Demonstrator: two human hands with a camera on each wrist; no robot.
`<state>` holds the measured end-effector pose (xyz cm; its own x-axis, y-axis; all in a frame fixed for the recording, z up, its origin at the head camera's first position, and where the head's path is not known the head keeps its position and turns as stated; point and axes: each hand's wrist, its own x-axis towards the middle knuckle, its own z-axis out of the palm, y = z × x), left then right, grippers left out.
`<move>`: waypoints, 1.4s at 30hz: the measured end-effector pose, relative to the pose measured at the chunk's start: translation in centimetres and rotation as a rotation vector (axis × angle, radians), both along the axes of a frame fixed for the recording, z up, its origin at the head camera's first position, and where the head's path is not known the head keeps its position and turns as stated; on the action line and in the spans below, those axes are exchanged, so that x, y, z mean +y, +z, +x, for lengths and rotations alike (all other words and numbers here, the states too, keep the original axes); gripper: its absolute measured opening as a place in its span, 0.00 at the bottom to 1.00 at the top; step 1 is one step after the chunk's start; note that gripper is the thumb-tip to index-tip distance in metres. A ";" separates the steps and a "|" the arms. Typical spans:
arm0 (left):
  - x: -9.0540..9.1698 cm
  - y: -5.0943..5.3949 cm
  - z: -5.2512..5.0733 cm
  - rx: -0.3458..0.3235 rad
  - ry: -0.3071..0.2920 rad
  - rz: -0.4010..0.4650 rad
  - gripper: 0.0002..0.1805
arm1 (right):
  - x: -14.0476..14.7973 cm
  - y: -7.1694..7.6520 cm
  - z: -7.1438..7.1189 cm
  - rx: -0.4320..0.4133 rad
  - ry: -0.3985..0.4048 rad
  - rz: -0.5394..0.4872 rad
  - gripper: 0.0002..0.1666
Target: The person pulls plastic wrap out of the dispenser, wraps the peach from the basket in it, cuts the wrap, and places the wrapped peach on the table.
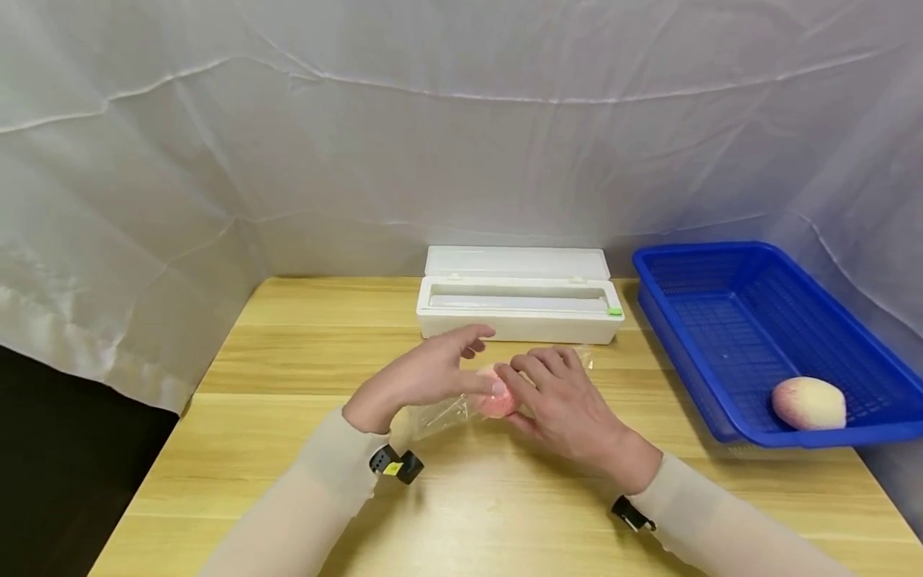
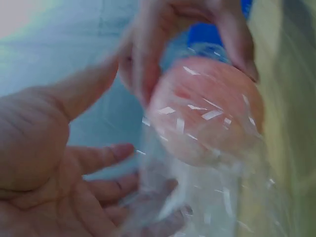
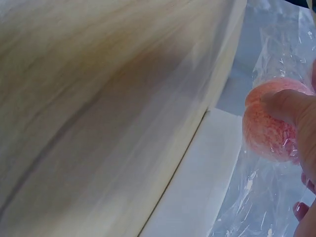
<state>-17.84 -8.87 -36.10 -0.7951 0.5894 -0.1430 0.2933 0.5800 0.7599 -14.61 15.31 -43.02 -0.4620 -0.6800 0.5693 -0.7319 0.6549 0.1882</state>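
A pinkish-red peach (image 1: 496,398) sits between the two hands over the table, with clear plastic film (image 2: 212,197) around it. My right hand (image 1: 570,405) grips the peach, its thumb pressed to the fruit in the right wrist view. The film trails off both sides of the peach (image 3: 269,126) there. My left hand (image 1: 433,373) is beside the peach, fingers spread and fairly straight. In the left wrist view some left fingertips lie behind the loose film. Whether the left thumb touches the fruit I cannot tell.
Behind the hands stands a white film box (image 1: 519,327), lid raised, with a roll inside and a green slider at its right end. A blue basket (image 1: 692,377) at the right holds another peach (image 1: 809,403). Pale cloth (image 1: 461,160) hangs behind the wooden table (image 1: 288,353).
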 end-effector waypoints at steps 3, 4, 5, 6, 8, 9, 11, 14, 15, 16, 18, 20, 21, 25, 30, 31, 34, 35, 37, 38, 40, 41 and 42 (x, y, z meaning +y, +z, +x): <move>-0.1 -1.1 -0.3 -0.065 -0.040 -0.020 0.47 | -0.2 0.0 0.2 0.024 0.019 0.008 0.31; -0.2 -1.5 -0.3 -0.069 -0.054 -0.021 0.44 | -0.2 -0.1 0.3 0.027 0.026 0.001 0.32; -0.4 -1.9 -0.4 -0.069 -0.061 -0.007 0.40 | -0.1 0.0 0.4 0.015 0.019 0.000 0.33; -0.6 -2.1 -0.4 -0.069 -0.054 0.012 0.36 | 0.1 0.2 0.5 0.007 0.013 -0.009 0.35; -1.2 -2.5 -0.4 -0.056 -0.035 0.055 0.28 | 0.6 0.5 0.5 -0.005 -0.003 -0.102 0.40; -1.5 -2.6 -0.4 -0.060 -0.022 0.075 0.28 | 1.2 0.7 0.5 -0.027 -0.023 -0.172 0.41; -2.4 -2.7 -0.4 -0.075 0.010 0.107 0.30 | 2.5 1.4 0.7 -0.134 -0.102 -0.358 0.36; -3.9 -2.7 -0.4 -0.105 0.054 0.138 0.35 | 4.3 1.9 1.3 -0.409 -0.233 -0.704 0.20; -4.3 -2.6 -0.4 -0.111 0.066 0.140 0.37 | 4.7 2.0 1.5 -0.529 -0.286 -0.769 0.16; -4.6 -2.6 -0.4 -0.111 0.078 0.141 0.38 | 5.0 2.0 1.7 -0.635 -0.328 -0.818 0.14; -5.1 -2.5 -0.4 -0.124 0.092 0.149 0.37 | 5.3 1.8 1.9 -0.792 -0.379 -0.839 0.13; -5.2 -2.4 -0.4 -0.140 0.092 0.164 0.36 | 5.4 1.5 1.7 -0.862 -0.376 -0.831 0.16; -5.2 -2.3 -0.5 -0.150 0.088 0.173 0.35 | 5.3 1.4 1.5 -0.872 -0.369 -0.834 0.17; -4.9 -2.4 -0.4 -0.200 0.050 0.216 0.35 | 5.1 1.2 0.6 -0.892 -0.338 -0.887 0.19; -4.9 -2.4 -0.3 -0.182 0.000 0.209 0.30 | 5.5 1.1 0.0 -1.016 -0.265 -1.006 0.10; -4.9 -2.5 -0.3 -0.176 -0.005 0.207 0.30 | 5.6 1.1 0.0 -1.040 -0.251 -1.032 0.10; -5.0 -2.4 -0.3 -0.177 -0.009 0.209 0.28 | 6.1 1.3 0.1 -1.080 -0.206 -1.090 0.10; -5.1 -2.4 -0.3 -0.179 -0.006 0.211 0.28 | 6.2 1.4 0.1 -1.087 -0.194 -1.091 0.10; -5.1 -2.4 -0.2 -0.181 -0.007 0.213 0.29 | 6.2 1.5 0.1 -1.098 -0.182 -1.086 0.09; -5.0 -2.4 -0.2 -0.180 -0.007 0.213 0.29 | 6.1 1.6 0.0 -1.100 -0.184 -1.086 0.09; -5.0 -2.3 0.0 -0.175 -0.011 0.213 0.29 | 5.8 1.9 -0.1 -1.095 -0.184 -1.085 0.10; -4.9 -2.3 0.0 -0.176 -0.014 0.214 0.28 | 5.6 2.0 -0.1 -1.090 -0.182 -1.078 0.12; -4.9 -2.2 0.1 -0.175 -0.018 0.214 0.28 | 5.4 2.1 -0.2 -1.087 -0.180 -1.070 0.16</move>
